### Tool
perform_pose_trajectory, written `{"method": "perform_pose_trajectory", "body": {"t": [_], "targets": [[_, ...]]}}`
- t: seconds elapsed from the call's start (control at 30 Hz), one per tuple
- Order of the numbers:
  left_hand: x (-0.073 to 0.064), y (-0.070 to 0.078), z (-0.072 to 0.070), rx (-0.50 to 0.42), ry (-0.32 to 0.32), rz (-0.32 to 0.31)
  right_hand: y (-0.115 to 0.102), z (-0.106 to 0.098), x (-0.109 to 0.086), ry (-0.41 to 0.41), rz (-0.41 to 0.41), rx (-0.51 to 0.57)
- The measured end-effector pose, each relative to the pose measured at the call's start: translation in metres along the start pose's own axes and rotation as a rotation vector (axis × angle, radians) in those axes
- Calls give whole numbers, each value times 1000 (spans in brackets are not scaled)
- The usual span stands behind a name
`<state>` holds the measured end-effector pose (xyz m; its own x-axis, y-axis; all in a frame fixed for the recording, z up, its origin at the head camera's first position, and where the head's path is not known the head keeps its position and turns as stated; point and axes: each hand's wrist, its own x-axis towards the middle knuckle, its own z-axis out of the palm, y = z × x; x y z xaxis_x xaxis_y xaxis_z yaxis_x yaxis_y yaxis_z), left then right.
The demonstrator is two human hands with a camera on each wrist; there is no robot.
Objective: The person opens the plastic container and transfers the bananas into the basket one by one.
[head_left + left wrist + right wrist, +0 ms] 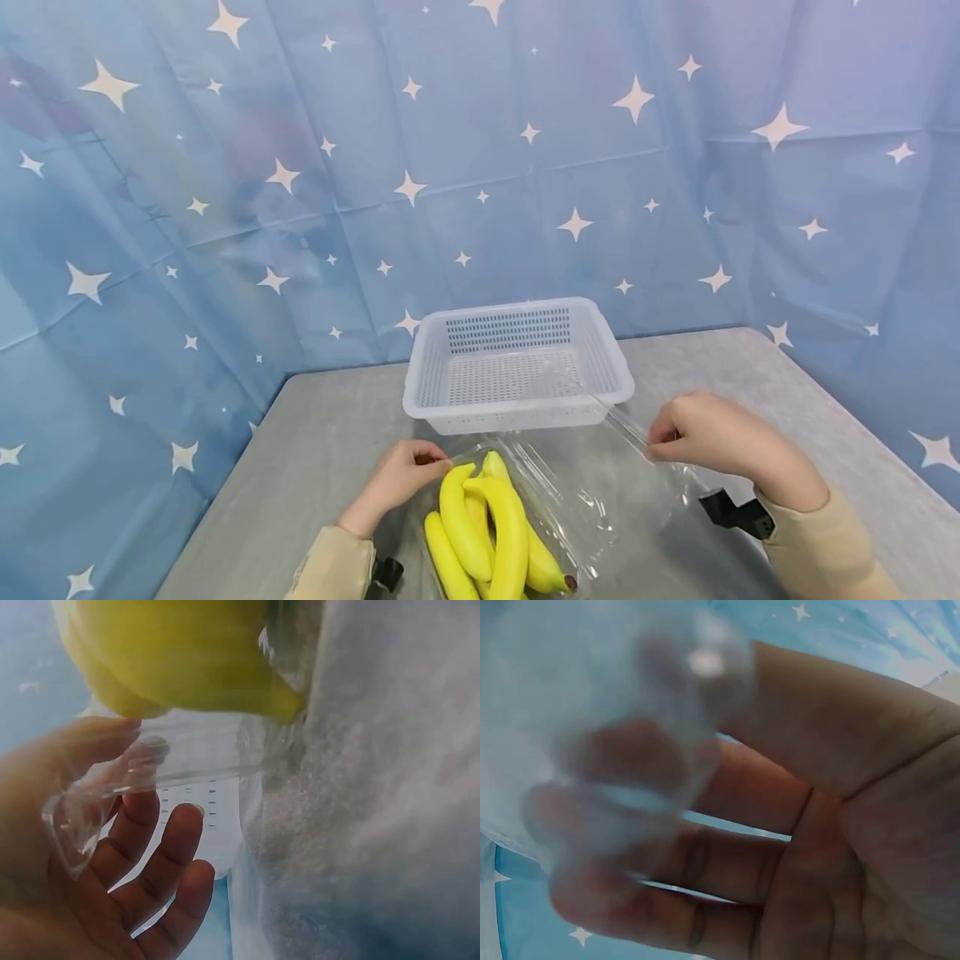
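Several yellow bananas (510, 525) lie in a bunch on clear plastic packaging (551, 492) at the front of the table. My left hand (401, 479) pinches the plastic's edge between thumb and index finger, right beside the banana tips; the other fingers are loosely bent in the left wrist view. Raised to the right, my right hand (720, 437) pinches the far edge of the same clear plastic, which stretches across between both hands. Through the film, the fingers (727, 855) of the right hand look blurred in the right wrist view.
A white perforated plastic basket (517, 412) stands behind the bananas near the table's back edge. The grey tabletop (300, 467) borders a blue curtain (480, 167) with white stars at the back and sides.
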<state>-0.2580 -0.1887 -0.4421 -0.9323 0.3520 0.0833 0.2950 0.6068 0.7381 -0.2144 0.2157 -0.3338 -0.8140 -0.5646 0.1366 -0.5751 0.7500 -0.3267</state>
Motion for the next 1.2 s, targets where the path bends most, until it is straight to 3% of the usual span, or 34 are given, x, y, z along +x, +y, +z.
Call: {"method": "perform_pose_trajectory", "body": {"t": [0.17, 0.73, 1.03, 1.2], "targets": [[4, -3, -2, 27, 16, 3, -4, -1, 0, -55, 22, 37], [8, -5, -1, 94, 74, 1, -11, 7, -2, -73, 23, 53], [-5, -9, -17, 73, 70, -19, -14, 5, 0, -62, 25, 3], [-19, -14, -29, 45, 17, -72, -13, 6, 0, -69, 39, -1]]}}
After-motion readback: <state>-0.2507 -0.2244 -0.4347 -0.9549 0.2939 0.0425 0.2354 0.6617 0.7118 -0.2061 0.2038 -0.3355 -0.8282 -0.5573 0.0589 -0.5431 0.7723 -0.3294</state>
